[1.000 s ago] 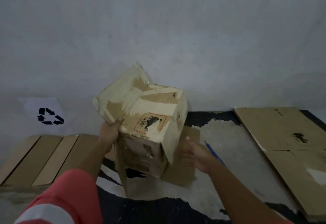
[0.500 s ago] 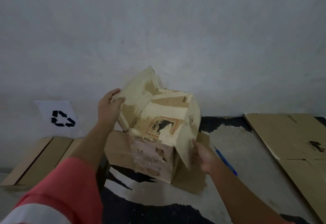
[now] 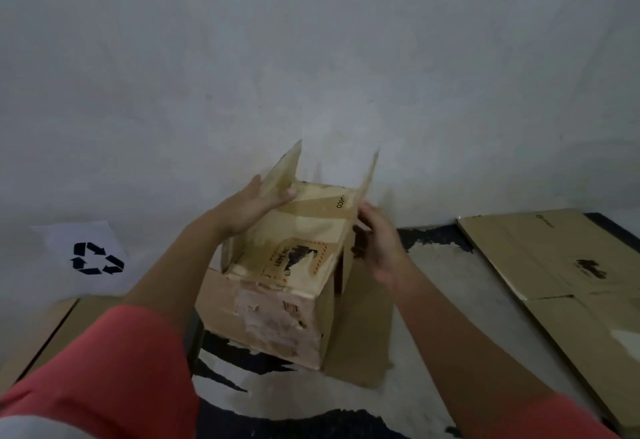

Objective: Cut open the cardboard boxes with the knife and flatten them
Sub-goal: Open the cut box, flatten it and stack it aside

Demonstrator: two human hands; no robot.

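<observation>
Flattened cardboard (image 3: pixel 554 258) lies aside, but the box (image 3: pixel 277 317) stands uncollapsed, left hand (image 3: pixel 249 212) and right hand (image 3: pixel 379 244) fingers each pinching a raised flap (image 3: pixel 282 175).

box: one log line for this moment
box unflattened | left hand pinches left flap | right hand holds right flap | flaps upright

Two hands (image 3: pixel 249 212) (image 3: pixel 379 248), one upright box (image 3: pixel 277 317), one recycling sign (image 3: pixel 97 258), two flattened cardboard sheets (image 3: pixel 554 265) (image 3: pixel 45 334).
</observation>
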